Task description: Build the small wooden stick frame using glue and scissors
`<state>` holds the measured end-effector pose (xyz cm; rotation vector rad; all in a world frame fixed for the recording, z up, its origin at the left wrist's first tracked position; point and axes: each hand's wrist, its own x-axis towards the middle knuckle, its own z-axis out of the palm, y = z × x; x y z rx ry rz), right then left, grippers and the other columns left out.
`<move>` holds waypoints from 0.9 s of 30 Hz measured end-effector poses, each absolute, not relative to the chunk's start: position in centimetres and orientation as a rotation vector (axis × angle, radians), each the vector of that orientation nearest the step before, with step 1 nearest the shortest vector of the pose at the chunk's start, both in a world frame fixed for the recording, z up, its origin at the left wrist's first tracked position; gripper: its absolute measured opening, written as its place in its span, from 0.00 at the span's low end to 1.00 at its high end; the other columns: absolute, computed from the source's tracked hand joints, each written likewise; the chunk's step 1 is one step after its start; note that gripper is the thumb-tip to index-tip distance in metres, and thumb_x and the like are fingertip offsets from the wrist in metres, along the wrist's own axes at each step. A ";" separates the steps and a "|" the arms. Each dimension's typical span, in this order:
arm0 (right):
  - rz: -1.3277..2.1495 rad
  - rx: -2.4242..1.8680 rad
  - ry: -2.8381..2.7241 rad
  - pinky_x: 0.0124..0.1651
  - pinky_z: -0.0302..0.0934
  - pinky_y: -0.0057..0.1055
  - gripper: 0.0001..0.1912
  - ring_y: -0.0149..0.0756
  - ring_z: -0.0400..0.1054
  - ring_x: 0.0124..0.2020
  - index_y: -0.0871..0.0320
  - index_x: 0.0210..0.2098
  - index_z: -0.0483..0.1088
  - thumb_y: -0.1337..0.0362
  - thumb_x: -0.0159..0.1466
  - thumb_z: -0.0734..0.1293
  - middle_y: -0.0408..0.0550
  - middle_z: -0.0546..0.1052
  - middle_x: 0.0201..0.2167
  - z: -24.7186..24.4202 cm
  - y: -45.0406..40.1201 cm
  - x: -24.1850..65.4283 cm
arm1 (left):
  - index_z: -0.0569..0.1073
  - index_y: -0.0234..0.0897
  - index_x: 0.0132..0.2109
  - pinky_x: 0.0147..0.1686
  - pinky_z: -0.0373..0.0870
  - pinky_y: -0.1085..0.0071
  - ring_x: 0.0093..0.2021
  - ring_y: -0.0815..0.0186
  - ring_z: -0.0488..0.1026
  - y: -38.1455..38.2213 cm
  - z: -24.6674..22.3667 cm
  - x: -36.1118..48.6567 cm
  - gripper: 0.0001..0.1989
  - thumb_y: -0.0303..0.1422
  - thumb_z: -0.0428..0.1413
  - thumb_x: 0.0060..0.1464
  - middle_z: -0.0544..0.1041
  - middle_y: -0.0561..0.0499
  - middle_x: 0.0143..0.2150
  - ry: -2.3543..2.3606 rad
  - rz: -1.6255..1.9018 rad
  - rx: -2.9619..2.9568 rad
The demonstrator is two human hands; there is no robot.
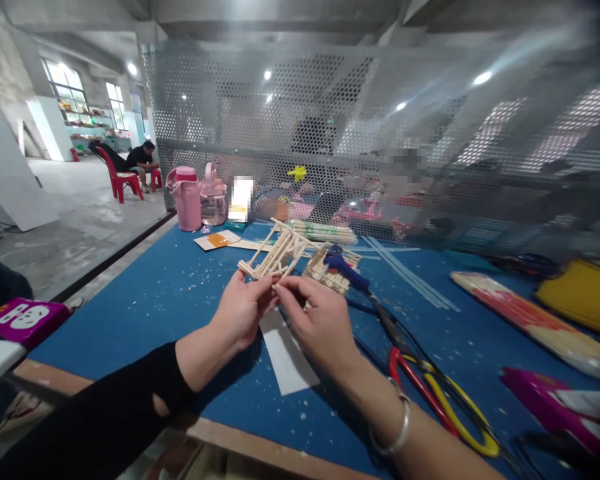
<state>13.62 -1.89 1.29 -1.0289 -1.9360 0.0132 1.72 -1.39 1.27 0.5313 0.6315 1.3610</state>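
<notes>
A small frame of pale wooden sticks (275,257) is held up over the blue table by my left hand (243,307), its fingers closed round the near lower end. My right hand (317,317) meets it there, thumb and forefinger pinched at the frame's near corner. What lies between those right fingertips is too small to make out. Just beyond my right hand sits a box-like piece made of pale sticks (314,267), with a blue glue gun (347,270) resting across it. Under my hands lies a white paper strip (287,357).
Red-handled pliers (420,387) and yellow-handled scissors (460,420) lie at right, near a cable. A bag of sticks (320,231), a pink jug (186,200) and a bottle (213,200) stand along the mesh screen (260,100). Packaged sticks (535,320) lie far right; a person (141,160) sits beyond.
</notes>
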 end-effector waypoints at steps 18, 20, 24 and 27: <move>0.535 -0.968 -1.515 0.31 0.70 0.29 0.08 0.34 0.74 0.25 0.58 0.29 0.72 0.59 0.58 0.68 0.46 0.79 0.24 2.3 -1.4 14.8 | 0.64 0.36 0.50 0.30 0.71 0.80 0.30 0.74 0.77 -1.5 1.1 2.0 0.23 0.18 0.60 0.49 0.81 0.49 0.35 0.627 1.341 0.601; 0.512 -0.957 -1.600 0.32 0.70 0.29 0.08 0.34 0.75 0.26 0.57 0.31 0.74 0.59 0.61 0.66 0.46 0.79 0.26 2.4 -1.5 15.2 | 0.64 0.35 0.50 0.32 0.71 0.80 0.30 0.74 0.77 -1.4 1.0 2.0 0.25 0.19 0.62 0.46 0.81 0.49 0.35 0.605 1.342 0.629; 0.122 -0.879 -1.863 0.36 0.70 0.29 0.07 0.33 0.75 0.30 0.55 0.34 0.76 0.66 0.63 0.64 0.46 0.80 0.30 2.7 -1.4 15.9 | 0.65 0.35 0.50 0.33 0.69 0.79 0.31 0.74 0.76 -1.1 0.8 1.9 0.29 0.22 0.66 0.40 0.81 0.49 0.35 0.589 1.351 0.685; -0.132 -0.764 -1.959 0.36 0.69 0.27 0.09 0.32 0.74 0.33 0.55 0.37 0.76 0.70 0.63 0.64 0.46 0.80 0.31 2.7 -1.3 16.0 | 0.64 0.36 0.52 0.31 0.67 0.79 0.29 0.74 0.74 -1.1 0.7 1.8 0.32 0.23 0.67 0.39 0.80 0.50 0.34 0.566 1.360 0.743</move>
